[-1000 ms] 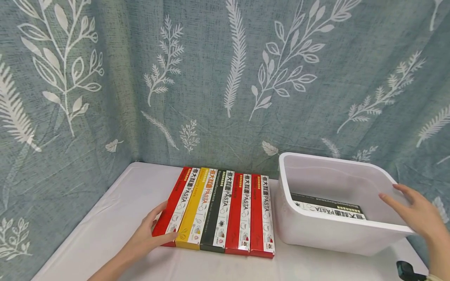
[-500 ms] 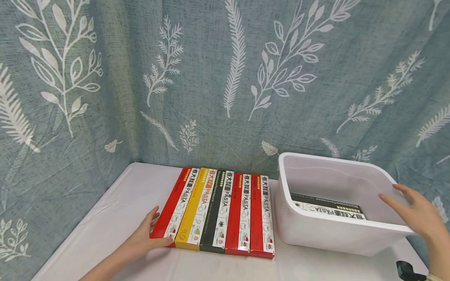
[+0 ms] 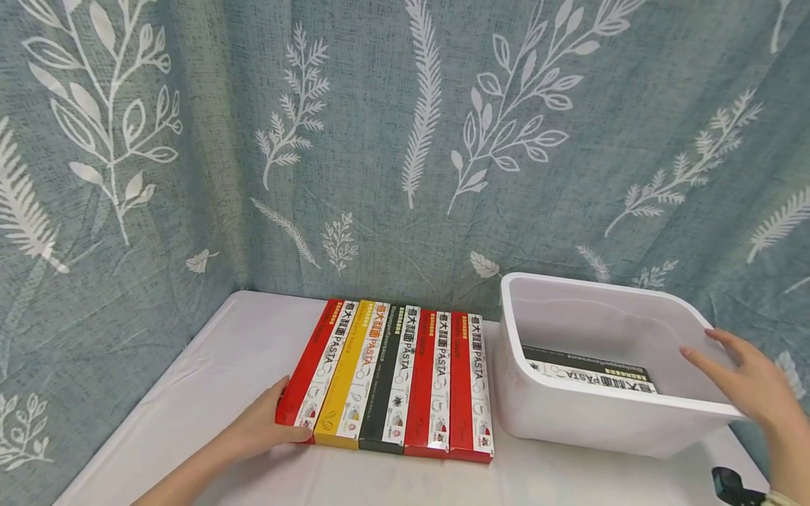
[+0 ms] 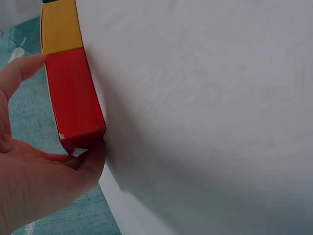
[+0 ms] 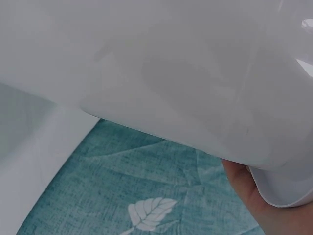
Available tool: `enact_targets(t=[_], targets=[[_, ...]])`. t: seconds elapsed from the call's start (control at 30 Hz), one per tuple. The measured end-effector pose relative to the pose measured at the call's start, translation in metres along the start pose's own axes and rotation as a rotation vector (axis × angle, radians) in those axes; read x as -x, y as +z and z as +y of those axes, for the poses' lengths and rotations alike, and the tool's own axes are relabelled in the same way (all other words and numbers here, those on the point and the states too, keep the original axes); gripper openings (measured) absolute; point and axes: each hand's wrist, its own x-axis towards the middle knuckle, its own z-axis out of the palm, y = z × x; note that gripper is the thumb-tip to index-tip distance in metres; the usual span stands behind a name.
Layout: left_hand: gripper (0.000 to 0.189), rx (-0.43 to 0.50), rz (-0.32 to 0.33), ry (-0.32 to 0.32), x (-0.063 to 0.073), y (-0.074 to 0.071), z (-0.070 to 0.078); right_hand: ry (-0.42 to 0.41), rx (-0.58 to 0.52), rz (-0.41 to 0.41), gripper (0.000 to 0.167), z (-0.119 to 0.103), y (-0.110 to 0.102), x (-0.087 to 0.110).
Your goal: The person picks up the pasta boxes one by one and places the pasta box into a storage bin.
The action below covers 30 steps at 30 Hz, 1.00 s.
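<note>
My left hand grips the near end of the leftmost red pasta box. Its thumb lies by the seam with the yellow pasta box, while the fingers reach round the outer side. In the left wrist view, fingertips press against the corner of that red box. My right hand holds the right rim of a white plastic bin, digits hooked over the edge. A black-and-white pasta box lies inside the bin.
A black pasta box and two more red ones, a nearer red box and an end red box, continue the row towards the bin. A leaf-patterned curtain hangs behind the white table.
My left hand has shifted left from the red-yellow seam and closed on the leftmost red box. The right hand stays on the bin rim.
</note>
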Motion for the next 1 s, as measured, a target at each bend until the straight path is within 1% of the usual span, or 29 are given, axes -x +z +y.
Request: enact_targets(t=[0.1, 0.17, 0.3, 0.4, 0.57, 0.67, 0.8, 0.9, 1.0], targets=[[0.09, 0.003, 0.003, 0.058, -0.0015, -0.0003, -0.001, -0.011, -0.003, -0.001, 0.089, 0.001, 0.0012, -0.0005], [0.082, 0.028, -0.004, 0.093, -0.0028, -0.0001, -0.0011, -0.02, 0.0, 0.003, 0.089, 0.0018, 0.0019, -0.0007], [0.071, 0.061, -0.016, 0.128, -0.0048, 0.0007, 0.0, -0.014, 0.003, 0.008, 0.089, 0.0027, 0.0022, -0.0007], [0.068, 0.062, -0.01, 0.13, -0.0061, 0.0018, 0.0005, -0.009, 0.0, 0.005, 0.089, 0.0024, 0.0022, -0.0006], [0.073, 0.014, 0.026, 0.103, -0.0044, 0.0019, 0.0016, -0.005, -0.013, -0.001, 0.089, 0.0007, 0.0022, -0.0002], [0.084, -0.057, 0.042, 0.077, -0.0014, -0.001, 0.0024, -0.004, -0.014, 0.001, 0.089, 0.0004, 0.0028, -0.0003], [0.098, -0.138, 0.047, 0.024, 0.0018, -0.0048, 0.0017, -0.007, -0.009, 0.005, 0.089, 0.0009, 0.0026, -0.0003], [0.101, -0.142, 0.047, 0.021, 0.0025, -0.0055, -0.0002, -0.005, -0.004, 0.004, 0.09, 0.0008, 0.002, -0.0002], [0.103, -0.124, 0.047, 0.063, 0.0025, -0.0055, -0.0028, -0.002, -0.004, -0.003, 0.09, 0.0005, 0.0014, -0.0003]])
